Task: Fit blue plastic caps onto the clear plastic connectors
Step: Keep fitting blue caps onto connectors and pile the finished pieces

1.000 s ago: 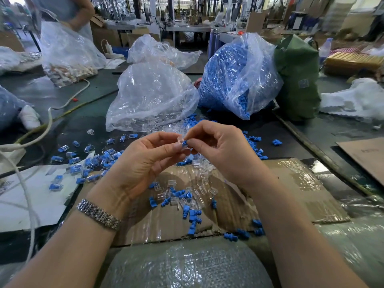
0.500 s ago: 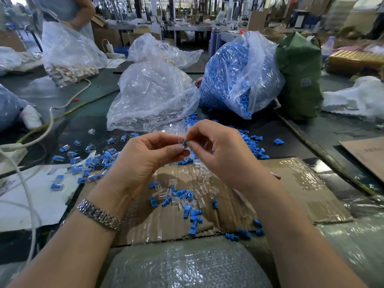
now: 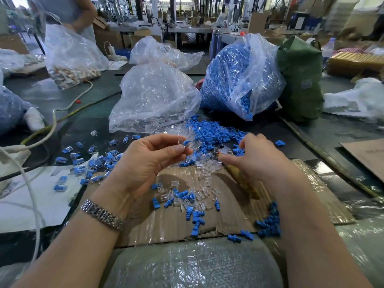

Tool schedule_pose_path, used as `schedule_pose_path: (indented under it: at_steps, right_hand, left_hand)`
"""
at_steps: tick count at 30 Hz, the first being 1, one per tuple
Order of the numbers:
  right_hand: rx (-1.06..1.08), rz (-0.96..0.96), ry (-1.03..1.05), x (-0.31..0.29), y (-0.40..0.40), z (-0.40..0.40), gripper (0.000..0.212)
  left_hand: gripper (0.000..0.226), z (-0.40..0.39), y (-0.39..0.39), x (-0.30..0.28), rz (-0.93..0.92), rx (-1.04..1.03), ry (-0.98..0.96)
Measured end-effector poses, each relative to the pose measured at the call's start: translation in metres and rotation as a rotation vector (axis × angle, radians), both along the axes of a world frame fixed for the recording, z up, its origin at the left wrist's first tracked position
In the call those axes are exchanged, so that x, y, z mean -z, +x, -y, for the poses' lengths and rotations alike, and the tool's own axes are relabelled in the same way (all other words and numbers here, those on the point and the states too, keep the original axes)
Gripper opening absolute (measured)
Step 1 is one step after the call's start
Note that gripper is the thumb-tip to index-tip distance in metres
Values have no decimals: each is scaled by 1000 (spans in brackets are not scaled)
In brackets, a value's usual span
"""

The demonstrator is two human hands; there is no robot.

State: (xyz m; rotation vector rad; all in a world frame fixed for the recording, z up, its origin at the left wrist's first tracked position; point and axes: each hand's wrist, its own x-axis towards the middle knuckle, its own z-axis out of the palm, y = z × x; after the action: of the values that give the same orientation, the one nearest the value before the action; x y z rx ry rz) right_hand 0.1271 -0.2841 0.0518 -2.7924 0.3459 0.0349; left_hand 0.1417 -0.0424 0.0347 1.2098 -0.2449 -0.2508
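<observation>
— What is seen nearest the camera?

— A sheet of bubble wrap [image 3: 187,265] is laid at the near edge, with a flattened piece of cardboard [image 3: 232,215] spread just beyond it. About two dozen loose blue caps [image 3: 196,217] are scattered on the cardboard, mixed with a smaller heap of clear connectors [image 3: 204,179]; an exact count cannot be made.

— And the hands?

— Two hands are raised over the cardboard, well apart. A metal watch band [image 3: 103,214] is worn on the left wrist. One clear connector with a blue cap [image 3: 186,143] fitted is pinched between the thumb and forefinger of the left hand [image 3: 143,163], the other fingers being loosely curled. The right hand [image 3: 255,156] is lowered onto the pile, fingers curled down among the blue caps and clear pieces; whether anything is gripped by it cannot be told.

— What is shown to the left?

— Roughly thirty capped connectors [image 3: 97,163] are strewn over white paper [image 3: 31,194] and the dark table [image 3: 87,113], beside a white cable [image 3: 35,192].

— And farther back?

— Two main bags are seen: one clear bag [image 3: 153,96], from which clear connectors are spilled, and one bag of blue caps [image 3: 241,80] to its right. A green bag [image 3: 299,80] is stood just beside that. Another person [image 3: 66,11] is partly shown at the far left behind a further plastic bag [image 3: 70,57].
</observation>
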Motion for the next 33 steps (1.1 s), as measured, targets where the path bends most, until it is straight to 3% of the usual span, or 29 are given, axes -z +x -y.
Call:
schedule_pose_path:
  at_steps: [2,8,14,17,19,33]
  right_hand:
    - [-15,-133,-94,5,1,-1,65]
    - [-45,-58,-123,10,4,-6,41]
    - [-62,36,319,-5,1,2,29]
    - [-240,-74,676,-14,-9,-7,23]
    - [-358,-169,766,-15,-15,-17,24]
    - [-447,-161,741,-9,-17,-33,37]
  left_hand:
    - [21,1,1,0,-5,-3,-10]
    - [21,1,2,0,-15,-36,-22]
    - [20,0,5,0,-92,-104,-114]
    - [19,-1,6,0,-104,-100,-130]
    - [19,0,6,1,-95,-93,-127]
    - [29,14,3,3,84,-190,85]
